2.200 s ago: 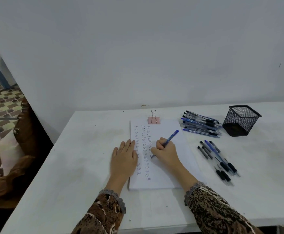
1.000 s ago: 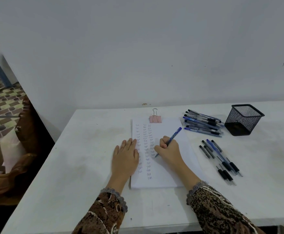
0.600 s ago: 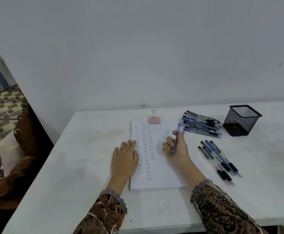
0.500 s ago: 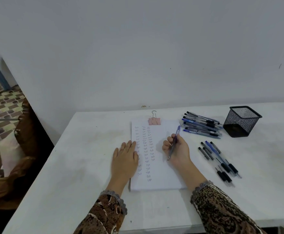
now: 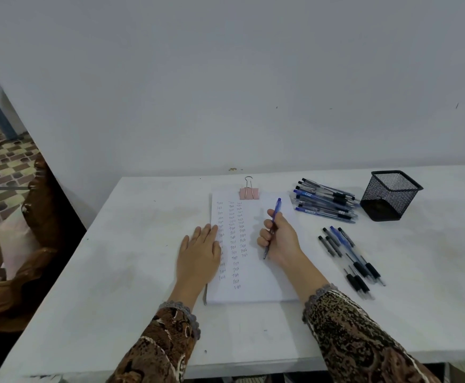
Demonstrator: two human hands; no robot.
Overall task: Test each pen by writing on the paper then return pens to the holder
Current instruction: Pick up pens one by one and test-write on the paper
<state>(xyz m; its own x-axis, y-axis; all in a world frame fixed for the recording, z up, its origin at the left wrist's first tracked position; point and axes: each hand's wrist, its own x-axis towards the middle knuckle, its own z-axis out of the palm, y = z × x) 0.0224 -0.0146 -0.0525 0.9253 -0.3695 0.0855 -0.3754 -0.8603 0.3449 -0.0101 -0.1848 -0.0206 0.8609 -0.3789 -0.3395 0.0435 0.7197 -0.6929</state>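
— Where's the blue pen [image 5: 276, 208]?
— In the right hand [image 5: 281, 240], fingers curled round it, over the paper [image 5: 264, 280] (tip pointing near).
— The left hand [image 5: 199, 251]?
— Flat, fingers straight, on the paper's left edge. The mesh holder [image 5: 388, 196] stands far right, just right of heaped pens [image 5: 325, 201].

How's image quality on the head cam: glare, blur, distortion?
Head view: soft even light, no glare on the paper; only faint shadows by the mesh pen holder; right hand and blue pen show no motion blur; handwriting is small and soft; wide-angle stretch splays the table edges.
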